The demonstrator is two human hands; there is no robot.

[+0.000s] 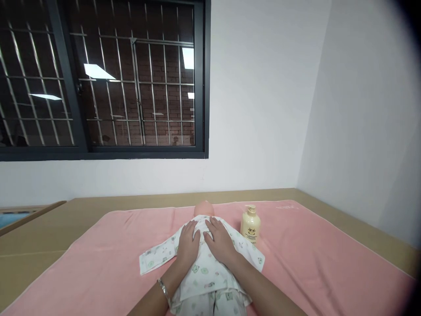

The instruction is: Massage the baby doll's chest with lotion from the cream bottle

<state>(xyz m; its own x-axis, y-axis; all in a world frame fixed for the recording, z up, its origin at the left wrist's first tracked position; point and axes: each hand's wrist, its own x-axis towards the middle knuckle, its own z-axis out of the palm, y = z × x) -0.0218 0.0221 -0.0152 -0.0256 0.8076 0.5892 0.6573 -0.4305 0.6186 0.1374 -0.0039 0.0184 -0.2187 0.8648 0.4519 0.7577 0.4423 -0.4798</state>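
So the person has both hands laid flat on a baby doll [204, 210] that's lying on its back on a pink towel [312, 259], head pointing away toward the wall. The left hand [188, 246] and the right hand [219, 240] sit side by side on the doll's chest, nearly touching each other, fingers stretched out and a little spread, palms down on the fabric, not gripping anything. The doll wears a white printed outfit [204, 274] with little green patterns, and one sleeve [157, 258] is spread out flat to the left on the towel. There's a thin bracelet [163, 290] on the left wrist. Just beside the doll's right-hand side of the picture, near its head, a cream-coloured pump bottle [250, 225] stands upright on the towel. The towel covers a tan tabletop [42, 232] pushed into a corner of white walls, with a dark barred window [101, 79] up on the left.
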